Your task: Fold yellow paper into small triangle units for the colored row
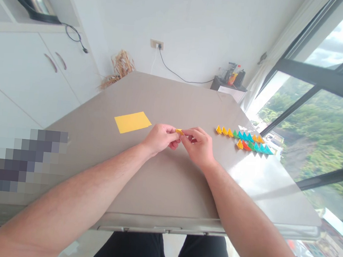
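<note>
Between my two hands, over the middle of the table, is a small folded piece of yellow paper [179, 131]. My left hand [162, 137] pinches its left end between thumb and fingers. At its right side the thumb and fingertips of my right hand [198, 145] close on it. Fingers cover most of the piece, so its folded shape is hard to make out. Flat yellow sheets [132, 122] lie to the left of my left hand. Off to the right, small folded paper boats [229, 132] in yellow, green, blue, orange and red stand in two rows.
The grey-brown table [166, 184] has its front edge near my lap. A large window [307, 105] borders its right side. White cabinets [22, 73] stand at the left. Dried stalks [119, 69] and a small dark stand [228, 87] with bottles are beyond the far edge.
</note>
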The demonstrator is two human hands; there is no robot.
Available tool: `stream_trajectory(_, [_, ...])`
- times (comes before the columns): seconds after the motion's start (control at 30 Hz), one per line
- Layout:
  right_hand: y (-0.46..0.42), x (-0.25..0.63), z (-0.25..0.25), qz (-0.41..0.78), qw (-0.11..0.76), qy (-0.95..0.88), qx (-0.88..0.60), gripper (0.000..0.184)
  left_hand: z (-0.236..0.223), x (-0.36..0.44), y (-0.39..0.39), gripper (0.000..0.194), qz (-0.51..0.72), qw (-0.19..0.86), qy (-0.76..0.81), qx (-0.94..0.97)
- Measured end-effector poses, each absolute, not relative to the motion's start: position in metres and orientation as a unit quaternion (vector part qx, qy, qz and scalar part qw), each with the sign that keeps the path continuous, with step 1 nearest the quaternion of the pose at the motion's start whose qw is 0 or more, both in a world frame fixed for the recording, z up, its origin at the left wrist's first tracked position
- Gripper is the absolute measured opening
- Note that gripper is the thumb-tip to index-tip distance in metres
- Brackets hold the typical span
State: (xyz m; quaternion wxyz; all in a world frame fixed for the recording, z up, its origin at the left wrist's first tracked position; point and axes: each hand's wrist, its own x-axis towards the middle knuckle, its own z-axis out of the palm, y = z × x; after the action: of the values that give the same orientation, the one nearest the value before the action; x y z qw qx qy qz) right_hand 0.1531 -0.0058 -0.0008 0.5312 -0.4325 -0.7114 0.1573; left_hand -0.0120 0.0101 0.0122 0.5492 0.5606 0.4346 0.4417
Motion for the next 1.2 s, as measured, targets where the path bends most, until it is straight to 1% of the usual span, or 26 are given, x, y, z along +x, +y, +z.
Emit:
stream_trajectory(0.2, [-0.0024,0.1528,-0.0057,0.146,0.547,-0.709,-0.419,0.011,0.0105,-0.0125,0.0107,0.011,0.439,0.559,0.417,0.567])
stream_trajectory(0.3, [-0.0016,0.1536,-0.0058,0.142,0.552,-0.709,-0.415,0.011,0.0118,-0.0115,0.0093,0.015,0.434,0.567,0.414,0.565])
stream_trajectory(0.47, [-0.0015,0.1541,-0.0053,0.139,0.549,-0.71,-0.419,0.014,0.0128,-0.0099,0.0075,0.018,0.426,0.528,0.427,0.598])
stream_trajectory(0.83, [0.0006,0.1543,-0.0088,0.135,0.542,-0.732,-0.39,0.019,0.013,-0.0099,0.0045,0.021,0.432,0.504,0.425,0.616])
stream_trajectory(1.2, [0.0017,0.1564,-0.0085,0.085,0.523,-0.771,-0.355,0.025,0.0115,-0.0079,0.003,0.019,0.441,0.534,0.422,0.585])
